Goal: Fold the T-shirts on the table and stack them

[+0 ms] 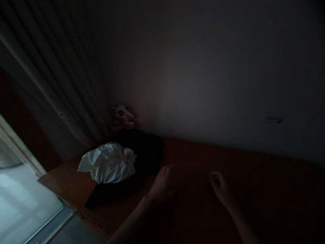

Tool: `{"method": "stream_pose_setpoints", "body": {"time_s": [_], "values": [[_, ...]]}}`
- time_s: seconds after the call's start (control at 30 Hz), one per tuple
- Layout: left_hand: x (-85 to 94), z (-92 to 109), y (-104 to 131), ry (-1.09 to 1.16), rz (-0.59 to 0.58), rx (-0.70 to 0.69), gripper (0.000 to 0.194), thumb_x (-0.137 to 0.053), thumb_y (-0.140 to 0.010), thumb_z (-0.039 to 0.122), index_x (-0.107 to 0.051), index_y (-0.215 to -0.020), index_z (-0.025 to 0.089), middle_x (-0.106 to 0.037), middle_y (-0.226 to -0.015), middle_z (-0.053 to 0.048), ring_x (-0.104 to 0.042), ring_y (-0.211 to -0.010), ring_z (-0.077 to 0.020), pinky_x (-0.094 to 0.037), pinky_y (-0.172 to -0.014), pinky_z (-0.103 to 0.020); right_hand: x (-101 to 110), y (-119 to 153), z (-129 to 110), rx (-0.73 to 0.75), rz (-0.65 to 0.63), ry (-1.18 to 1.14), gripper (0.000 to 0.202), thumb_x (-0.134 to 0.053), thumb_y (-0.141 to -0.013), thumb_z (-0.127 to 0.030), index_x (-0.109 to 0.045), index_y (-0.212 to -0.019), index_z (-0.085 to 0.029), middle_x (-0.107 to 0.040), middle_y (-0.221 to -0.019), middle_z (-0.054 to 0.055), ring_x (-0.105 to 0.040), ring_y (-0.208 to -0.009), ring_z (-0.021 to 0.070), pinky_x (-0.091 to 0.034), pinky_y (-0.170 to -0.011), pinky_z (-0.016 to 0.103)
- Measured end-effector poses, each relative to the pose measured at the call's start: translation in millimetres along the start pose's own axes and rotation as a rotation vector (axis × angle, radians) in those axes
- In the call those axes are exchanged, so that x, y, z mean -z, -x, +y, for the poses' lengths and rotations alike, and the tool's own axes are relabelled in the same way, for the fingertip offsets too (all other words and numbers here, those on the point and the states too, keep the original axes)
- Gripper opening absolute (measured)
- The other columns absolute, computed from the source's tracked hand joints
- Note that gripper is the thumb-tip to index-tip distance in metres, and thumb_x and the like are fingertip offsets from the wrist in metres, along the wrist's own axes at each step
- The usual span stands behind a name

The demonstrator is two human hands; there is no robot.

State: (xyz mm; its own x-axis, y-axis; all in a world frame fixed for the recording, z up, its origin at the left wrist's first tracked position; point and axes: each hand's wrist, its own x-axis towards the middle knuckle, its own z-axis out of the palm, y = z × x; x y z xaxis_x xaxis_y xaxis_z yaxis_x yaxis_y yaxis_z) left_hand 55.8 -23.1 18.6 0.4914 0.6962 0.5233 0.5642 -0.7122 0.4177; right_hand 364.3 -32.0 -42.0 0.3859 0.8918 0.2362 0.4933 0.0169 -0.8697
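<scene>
A crumpled white cloth [111,162] lies on a heap of dark cloth [149,152] at the left of the brown wooden table [193,152]. My left hand [164,184] is over the table, just right of the dark heap, its fingers stretched forward and holding nothing that I can see. To the right, apart from it, my right hand [220,185] is over the bare wood with its fingers curved and a gap between thumb and fingers. Nothing shows in it. The scene is very dim, so fine finger detail is lost.
A white and red object [123,114] stands at the back left corner near a long grey curtain [63,74]. Behind the table rises a plain wall [203,67] with a small socket or plate [273,119]. Bright glass [17,189] is at the lower left.
</scene>
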Motion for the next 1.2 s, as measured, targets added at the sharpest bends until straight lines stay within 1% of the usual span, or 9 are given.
{"method": "stream_pose_setpoints", "body": {"time_s": [0.13, 0.27, 0.33, 0.43, 0.53, 0.63, 0.8, 1.0, 1.2], "values": [[66.8, -2.1, 15.3, -0.282, 0.252, 0.07, 0.062, -0.059, -0.091, 0.028, -0.036, -0.148, 0.023, -0.057, -0.14, -0.015, -0.056, -0.126, -0.0301, -0.047, -0.107, -0.05, -1.9, -5.2, 12.7, -0.064, -0.03, -0.027, 0.047, -0.052, -0.077, -0.067, -0.062, -0.096, -0.025, -0.075, -0.099, 0.011, -0.072, -0.096, 0.0308, -0.053, -0.087, 0.046], [140.6, -39.6, 24.1, -0.595, 0.449, 0.413, 0.085, -0.067, -0.084, 0.055, -0.031, -0.153, 0.019, -0.042, -0.153, -0.023, -0.042, -0.14, -0.0427, -0.037, -0.111, -0.062, -2.7, -6.0, 14.9, -0.097, -0.023, -0.044, 0.051, -0.053, -0.074, -0.069, -0.062, -0.096, -0.025, -0.075, -0.103, 0.013, -0.07, -0.1, 0.0321, -0.052, -0.091, 0.047], [165.8, -68.2, 32.5, -0.691, 0.403, 0.617, 0.103, -0.068, -0.076, 0.068, -0.027, -0.155, 0.016, -0.032, -0.159, -0.028, -0.034, -0.144, -0.0498, -0.034, -0.11, -0.067, -2.6, -5.4, 12.3, -0.102, -0.025, -0.049, 0.052, -0.053, -0.073, -0.07, -0.062, -0.096, -0.024, -0.075, -0.103, 0.013, -0.07, -0.1, 0.0321, -0.051, -0.092, 0.047], [188.2, -107.6, 50.1, -0.685, 0.221, 0.804, 0.114, -0.068, -0.072, 0.073, -0.025, -0.153, 0.007, -0.041, -0.152, -0.033, -0.045, -0.136, -0.0505, -0.04, -0.106, -0.061, -1.5, -4.3, 6.4, -0.104, -0.026, -0.044, 0.053, -0.053, -0.071, -0.071, -0.062, -0.095, -0.024, -0.075, -0.102, 0.013, -0.07, -0.099, 0.0323, -0.051, -0.091, 0.046], [206.2, -128.5, 64.8, -0.675, 0.065, 0.83, 0.09, -0.064, -0.082, 0.057, -0.035, -0.147, 0.002, -0.057, -0.139, -0.03, -0.058, -0.126, -0.0429, -0.047, -0.101, -0.049, 0.7, -2.6, -1.1, -0.103, -0.021, -0.044, 0.051, -0.052, -0.071, -0.07, -0.062, -0.092, -0.024, -0.075, -0.098, 0.013, -0.071, -0.095, 0.0317, -0.052, -0.088, 0.045], [229.6, -125.8, 67.3, -0.705, 0.094, 0.825, 0.051, -0.049, -0.091, 0.04, -0.053, -0.132, 0.01, -0.065, -0.131, -0.022, -0.065, -0.117, -0.0369, -0.052, -0.091, -0.044, 2.6, -0.3, -8.4, -0.09, -0.016, -0.045, 0.049, -0.051, -0.073, -0.069, -0.062, -0.091, -0.025, -0.076, -0.094, 0.012, -0.071, -0.092, 0.031, -0.053, -0.086, 0.044], [262.0, -73.0, 39.4, -0.709, 0.525, 0.629, 0.033, -0.043, -0.091, 0.037, -0.059, -0.113, 0.018, -0.067, -0.113, -0.017, -0.066, -0.105, -0.036, -0.054, -0.083, -0.046, 3.7, 0.4, -12.1, -0.086, 0.014, -0.026, 0.046, -0.05, -0.075, -0.066, -0.063, -0.092, -0.025, -0.076, -0.097, 0.012, -0.072, -0.095, 0.0311, -0.053, -0.088, 0.045], [240.2, 17.9, -33.6, -0.356, 0.894, 0.381, 0.035, -0.062, -0.086, 0.047, -0.061, -0.115, 0.028, -0.068, -0.104, -0.003, -0.066, -0.094, -0.0289, -0.057, -0.08, -0.048, 1.7, -1.4, -2.9, -0.04, 0.084, -0.058, 0.042, -0.054, -0.079, -0.063, -0.063, -0.094, -0.025, -0.075, -0.097, 0.012, -0.072, -0.094, 0.0304, -0.054, -0.086, 0.046], [125.7, 32.8, -99.8, 0.143, 0.748, 0.072, 0.047, -0.054, -0.093, 0.051, -0.057, -0.127, 0.02, -0.068, -0.114, -0.008, -0.065, -0.105, -0.0246, -0.053, -0.094, -0.041, 3.2, -11.7, 9.4, -0.089, 0.343, -0.245, 0.051, -0.051, -0.082, -0.067, -0.055, -0.109, -0.024, -0.07, -0.112, 0.014, -0.07, -0.103, 0.0293, -0.057, -0.086, 0.043]]}}
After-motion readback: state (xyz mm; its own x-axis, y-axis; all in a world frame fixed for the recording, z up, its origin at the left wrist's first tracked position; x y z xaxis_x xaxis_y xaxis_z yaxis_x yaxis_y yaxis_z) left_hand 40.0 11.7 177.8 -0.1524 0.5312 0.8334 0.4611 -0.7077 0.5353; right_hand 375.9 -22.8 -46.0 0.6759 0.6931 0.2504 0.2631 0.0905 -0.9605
